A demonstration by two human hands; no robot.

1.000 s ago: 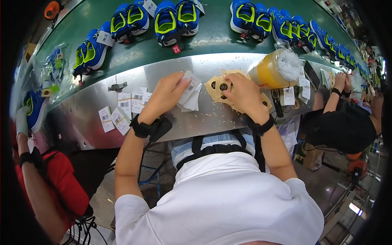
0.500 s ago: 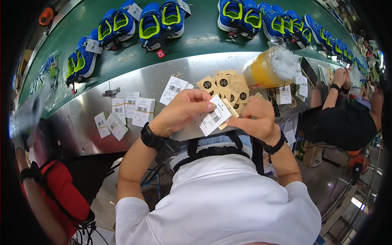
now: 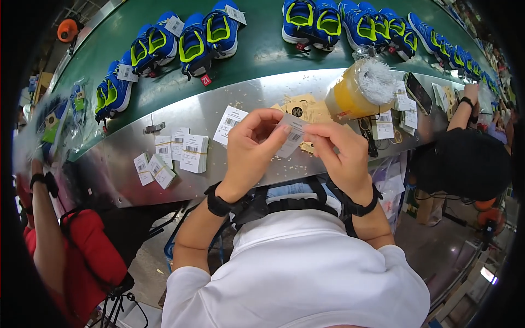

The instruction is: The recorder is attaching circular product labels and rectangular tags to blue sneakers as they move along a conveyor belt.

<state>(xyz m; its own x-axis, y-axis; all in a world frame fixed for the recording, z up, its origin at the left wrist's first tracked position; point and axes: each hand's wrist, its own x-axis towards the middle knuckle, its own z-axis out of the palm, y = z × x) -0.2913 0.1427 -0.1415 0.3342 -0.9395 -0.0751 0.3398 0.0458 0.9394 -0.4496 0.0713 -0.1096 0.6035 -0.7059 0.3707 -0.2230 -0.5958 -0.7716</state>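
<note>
Both hands, left hand and right hand, are pinching a small white barcode label over the near bench edge, fingers closed on its edges; looks light, flimsy, crease-prone.

- two hands, left hand and right hand, sharing one white label
- one yellow bag, far right
- one phone, right
- one loose white sticker on the steel
- four blue shoes far left, more trailing off right
</note>
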